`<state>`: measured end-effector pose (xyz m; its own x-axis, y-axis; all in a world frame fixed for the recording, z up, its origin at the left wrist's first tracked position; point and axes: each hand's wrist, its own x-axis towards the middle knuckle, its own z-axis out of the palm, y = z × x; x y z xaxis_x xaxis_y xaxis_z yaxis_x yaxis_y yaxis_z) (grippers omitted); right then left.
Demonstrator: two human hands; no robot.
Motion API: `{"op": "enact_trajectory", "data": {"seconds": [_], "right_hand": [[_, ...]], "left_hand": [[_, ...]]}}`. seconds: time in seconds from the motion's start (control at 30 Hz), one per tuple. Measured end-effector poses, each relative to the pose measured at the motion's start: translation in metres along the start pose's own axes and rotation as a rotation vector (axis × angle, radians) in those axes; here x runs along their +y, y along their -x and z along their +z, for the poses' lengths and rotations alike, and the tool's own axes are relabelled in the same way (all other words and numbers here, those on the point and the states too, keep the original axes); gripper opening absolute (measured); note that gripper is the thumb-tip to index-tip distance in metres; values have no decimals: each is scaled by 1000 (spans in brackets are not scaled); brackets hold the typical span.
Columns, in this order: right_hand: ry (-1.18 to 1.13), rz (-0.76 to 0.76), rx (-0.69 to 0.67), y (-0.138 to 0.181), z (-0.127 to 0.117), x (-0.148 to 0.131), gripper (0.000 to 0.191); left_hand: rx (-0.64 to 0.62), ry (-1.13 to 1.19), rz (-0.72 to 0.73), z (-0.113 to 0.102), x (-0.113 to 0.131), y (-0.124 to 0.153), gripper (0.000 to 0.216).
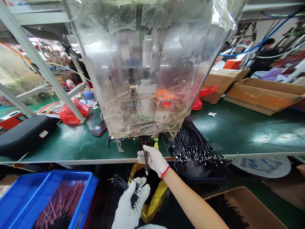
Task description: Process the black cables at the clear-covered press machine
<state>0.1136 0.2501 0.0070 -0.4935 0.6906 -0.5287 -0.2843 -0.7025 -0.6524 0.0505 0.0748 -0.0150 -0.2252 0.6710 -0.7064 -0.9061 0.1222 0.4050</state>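
My right hand (pixel 153 159), in a white glove with a red band at the wrist, is closed on one thin black cable (pixel 146 163) at the table's front edge, right under the machine's opening (pixel 145 140). Lower down, below the table edge, my left hand (pixel 131 203), also gloved, grips a small bundle of black cables (pixel 121 183). A clear plastic guard (pixel 147 63) wraps the machine. A large heap of black cables with metal ends (pixel 193 143) lies on the green table just right of my right hand.
A blue bin (pixel 30 194) with pink and dark wires sits at lower left. Yellow bag (pixel 154 198) hangs under the table. Red bags (pixel 73 111), a black pad (pixel 23 133), cardboard boxes (pixel 262 92) and a brown carton (pixel 247 206) surround the spot. A person sits far right.
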Motion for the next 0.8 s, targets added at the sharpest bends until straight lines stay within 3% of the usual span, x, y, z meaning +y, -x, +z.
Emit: {"op": "enact_trajectory", "data": {"seconds": [0.33, 0.43, 0.57, 0.63, 0.7, 0.8], "right_hand": [[15, -26, -43, -2, -4, -1, 23], [88, -6, -205, 4, -24, 4, 32], [259, 267, -386, 15, -66, 39, 55], [201, 332, -366, 17, -81, 64, 54], [86, 256, -259, 16, -88, 86, 42], [8, 161, -111, 12, -90, 105, 33]], "left_hand": [[-1, -110, -81, 1, 0, 7, 39], [-86, -196, -88, -3, 1, 11, 33], [-159, -436, -87, -25, 2, 11, 36], [-217, -628, -149, -43, 2, 6, 38], [-251, -820, -179, -60, 2, 0, 40], [-163, -1035, -135, -79, 0, -10, 41]]}}
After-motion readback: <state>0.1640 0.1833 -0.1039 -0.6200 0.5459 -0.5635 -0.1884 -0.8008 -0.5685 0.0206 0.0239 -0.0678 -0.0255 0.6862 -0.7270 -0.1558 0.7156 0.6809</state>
